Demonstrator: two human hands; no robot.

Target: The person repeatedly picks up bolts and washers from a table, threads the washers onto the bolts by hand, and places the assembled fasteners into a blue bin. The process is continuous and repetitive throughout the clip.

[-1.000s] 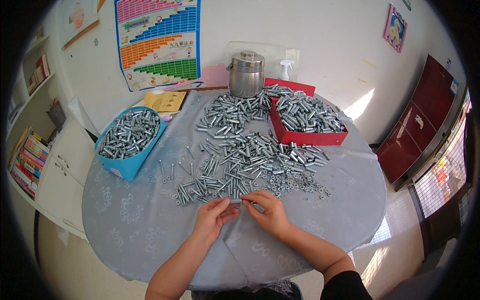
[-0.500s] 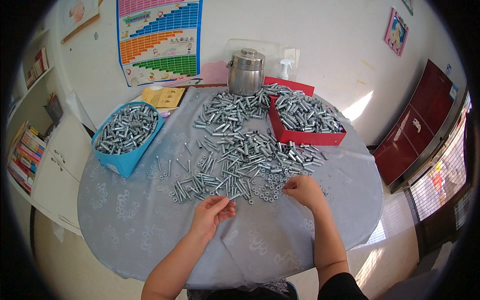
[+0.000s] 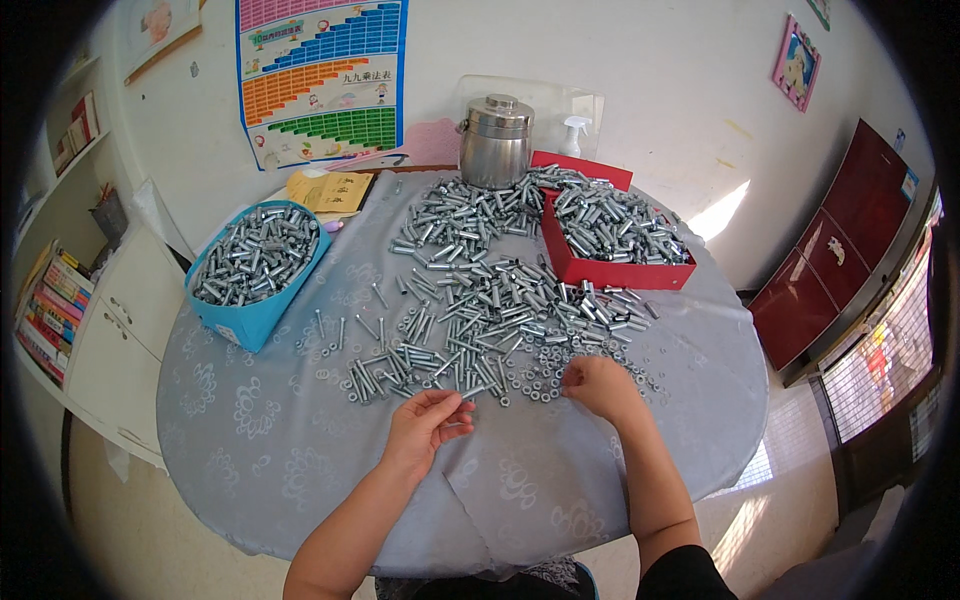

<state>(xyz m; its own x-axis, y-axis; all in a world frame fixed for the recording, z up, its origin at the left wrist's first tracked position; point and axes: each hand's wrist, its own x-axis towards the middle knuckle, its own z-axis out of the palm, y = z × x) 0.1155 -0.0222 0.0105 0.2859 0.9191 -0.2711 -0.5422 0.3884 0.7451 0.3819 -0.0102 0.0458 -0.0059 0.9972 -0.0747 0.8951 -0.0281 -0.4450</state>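
Note:
My left hand (image 3: 416, 430) is closed in a pinch on a silver bolt (image 3: 478, 391), whose shank points right, away from the fingertips. My right hand (image 3: 603, 389) is bent down at the edge of a scatter of small hex nuts (image 3: 541, 384), fingers pressed together. Whatever its fingertips hold is hidden. Between and beyond my hands spreads a heap of metal sleeves (image 3: 510, 290), with long loose bolts (image 3: 368, 380) lying at its near left side. Small washers (image 3: 650, 382) lie just right of my right hand.
A blue box (image 3: 250, 325) full of metal fasteners stands at the left. The red box (image 3: 625, 275) at the back right is heaped with sleeves. Behind them are a steel pot (image 3: 497, 150), a white spray bottle (image 3: 572, 138) and a yellow packet (image 3: 335, 193). A grey cloth (image 3: 300, 470) covers the table.
My right hand has shifted slightly left and down at the nuts. My left hand stays nearly still with the bolt in its pinch.

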